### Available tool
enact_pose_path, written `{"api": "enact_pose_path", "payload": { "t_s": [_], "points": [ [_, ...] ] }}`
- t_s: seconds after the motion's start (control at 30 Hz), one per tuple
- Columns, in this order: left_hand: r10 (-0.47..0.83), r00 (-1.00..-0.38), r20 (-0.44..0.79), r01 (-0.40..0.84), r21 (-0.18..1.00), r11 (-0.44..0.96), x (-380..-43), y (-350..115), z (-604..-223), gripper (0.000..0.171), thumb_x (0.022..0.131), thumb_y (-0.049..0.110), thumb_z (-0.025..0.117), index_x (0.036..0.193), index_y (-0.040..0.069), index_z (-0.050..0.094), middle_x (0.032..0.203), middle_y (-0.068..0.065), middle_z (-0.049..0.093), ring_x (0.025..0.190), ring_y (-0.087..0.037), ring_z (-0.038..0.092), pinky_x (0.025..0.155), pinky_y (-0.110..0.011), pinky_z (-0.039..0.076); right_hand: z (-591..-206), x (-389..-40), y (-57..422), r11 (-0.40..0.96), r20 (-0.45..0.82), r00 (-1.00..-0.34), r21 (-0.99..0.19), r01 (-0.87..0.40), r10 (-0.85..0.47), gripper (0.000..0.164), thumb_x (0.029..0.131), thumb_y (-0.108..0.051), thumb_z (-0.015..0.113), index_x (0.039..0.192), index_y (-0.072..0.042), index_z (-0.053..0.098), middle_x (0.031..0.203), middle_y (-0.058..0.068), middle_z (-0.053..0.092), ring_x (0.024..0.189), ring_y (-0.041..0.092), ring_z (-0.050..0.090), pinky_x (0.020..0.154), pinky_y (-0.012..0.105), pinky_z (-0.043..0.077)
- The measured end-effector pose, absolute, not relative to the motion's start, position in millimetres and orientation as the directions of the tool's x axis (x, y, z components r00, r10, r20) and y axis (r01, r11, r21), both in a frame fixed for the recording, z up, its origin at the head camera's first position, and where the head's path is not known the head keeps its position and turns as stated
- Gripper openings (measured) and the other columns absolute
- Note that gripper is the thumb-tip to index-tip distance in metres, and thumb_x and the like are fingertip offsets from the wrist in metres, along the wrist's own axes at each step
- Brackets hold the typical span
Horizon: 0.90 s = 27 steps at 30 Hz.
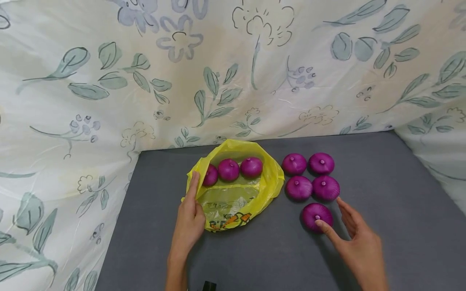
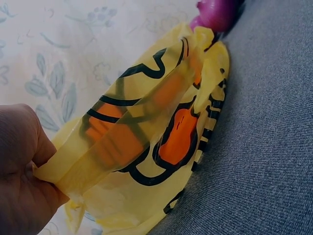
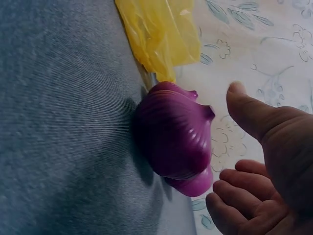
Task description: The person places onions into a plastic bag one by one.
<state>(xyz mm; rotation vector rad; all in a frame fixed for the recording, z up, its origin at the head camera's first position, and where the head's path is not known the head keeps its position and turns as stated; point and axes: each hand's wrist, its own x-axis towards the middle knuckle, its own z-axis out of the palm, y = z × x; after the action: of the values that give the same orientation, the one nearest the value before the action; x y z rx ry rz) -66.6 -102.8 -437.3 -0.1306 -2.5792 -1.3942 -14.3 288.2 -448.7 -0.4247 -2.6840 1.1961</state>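
"Where do we see the lowest round, glossy purple onion (image 1: 313, 214)?"
"Lower right of centre, on the grey counter (image 1: 276, 258), beside the right hand (image 1: 362, 244), its grip wide."
"And the left hand (image 1: 190, 221)?"
"Pinching the yellow plastic bag (image 1: 272, 180), mid-frame."

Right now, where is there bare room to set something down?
The gray tabletop is bare left of the left hand, right of the five red onions and, between it and the right hand, in front of the yellow plastic bag. It's crowded where those onions cluster beside the bag.
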Motion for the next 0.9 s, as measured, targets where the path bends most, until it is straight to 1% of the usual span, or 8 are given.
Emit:
{"api": "enact_pose_path", "payload": {
  "t_s": [0.1,0.13,0.23,0.47,0.53,0.63,0.73,0.9],
  "points": [
    [-0.028,-0.975,0.22,0.168,0.815,0.554,-66,-103,-437,0.085,0.097,-0.016,0.038,0.17,0.024,0.025,0.175,0.004,0.027,0.141,-0.022,0.045,0.098,-0.023,0.033,-452,-16,285,0.679,0.068,-0.955,-0.718,0.154,0.289,0.095,0.079,-0.052,0.091,0.159,-0.022,0.05,0.155,0.014,0.057,0.132,0.041,0.06,0.097,0.022,0.051],
    [-0.029,-0.975,0.222,0.168,0.813,0.557,-66,-103,-437,0.085,0.096,-0.016,0.038,0.17,0.024,0.025,0.174,0.004,0.027,0.138,-0.023,0.047,0.098,-0.024,0.034,-454,-17,285,0.693,0.078,-0.958,-0.707,0.143,0.278,0.096,0.078,-0.051,0.092,0.159,-0.021,0.051,0.154,0.013,0.057,0.132,0.041,0.061,0.096,0.015,0.049],
    [-0.032,-0.972,0.234,0.177,0.809,0.56,-65,-103,-438,0.085,0.096,-0.017,0.038,0.17,0.022,0.026,0.174,0.002,0.028,0.131,-0.023,0.048,0.096,-0.026,0.034,-458,-18,283,0.725,0.116,-0.965,-0.682,0.094,0.235,0.098,0.075,-0.047,0.095,0.157,-0.017,0.053,0.152,0.016,0.059,0.13,0.041,0.062,0.097,0.046,0.052],
    [-0.034,-0.968,0.25,0.186,0.798,0.573,-66,-104,-436,0.082,0.097,-0.017,0.038,0.17,0.019,0.028,0.174,0.0,0.029,0.09,-0.02,0.047,0.09,-0.029,0.036,-465,-17,280,0.74,0.122,-0.974,-0.669,0.064,0.194,0.102,0.072,-0.048,0.097,0.159,-0.02,0.051,0.15,0.019,0.06,0.129,0.043,0.062,0.095,0.063,0.049],
    [-0.031,-0.969,0.244,0.184,0.803,0.567,-66,-104,-435,0.082,0.097,-0.017,0.038,0.17,0.019,0.027,0.174,0.0,0.028,0.103,-0.022,0.053,0.092,-0.026,0.035,-467,-18,280,0.747,0.134,-0.973,-0.663,0.053,0.188,0.101,0.072,-0.046,0.097,0.158,-0.019,0.052,0.148,0.02,0.061,0.128,0.043,0.064,0.094,0.06,0.05],
    [-0.028,-0.973,0.23,0.177,0.814,0.553,-66,-104,-434,0.081,0.098,-0.016,0.037,0.17,0.021,0.027,0.175,0.001,0.026,0.14,-0.02,0.047,0.101,-0.016,0.031,-470,-19,279,0.751,0.163,-0.971,-0.659,0.027,0.177,0.097,0.072,-0.043,0.098,0.155,-0.016,0.054,0.147,0.022,0.062,0.126,0.042,0.065,0.099,0.024,0.053],
    [-0.024,-0.973,0.228,0.178,0.82,0.544,-67,-104,-434,0.082,0.098,-0.016,0.037,0.17,0.022,0.026,0.175,0.001,0.026,0.156,-0.015,0.03,0.106,-0.01,0.026,-472,-20,278,0.75,0.187,-0.967,-0.662,0.006,0.172,0.094,0.073,-0.039,0.099,0.153,-0.015,0.056,0.147,0.021,0.062,0.126,0.041,0.065,0.091,-0.004,0.031],
    [-0.025,-0.968,0.25,0.195,0.812,0.55,-68,-104,-436,0.084,0.096,-0.018,0.039,0.17,0.02,0.027,0.175,-0.001,0.026,0.154,-0.016,0.033,0.103,-0.011,0.027,-472,-21,277,0.744,0.197,-0.966,-0.668,-0.006,0.169,0.092,0.074,-0.038,0.099,0.152,-0.015,0.057,0.146,0.02,0.063,0.126,0.04,0.064,0.088,-0.007,0.024]
  ]
}}
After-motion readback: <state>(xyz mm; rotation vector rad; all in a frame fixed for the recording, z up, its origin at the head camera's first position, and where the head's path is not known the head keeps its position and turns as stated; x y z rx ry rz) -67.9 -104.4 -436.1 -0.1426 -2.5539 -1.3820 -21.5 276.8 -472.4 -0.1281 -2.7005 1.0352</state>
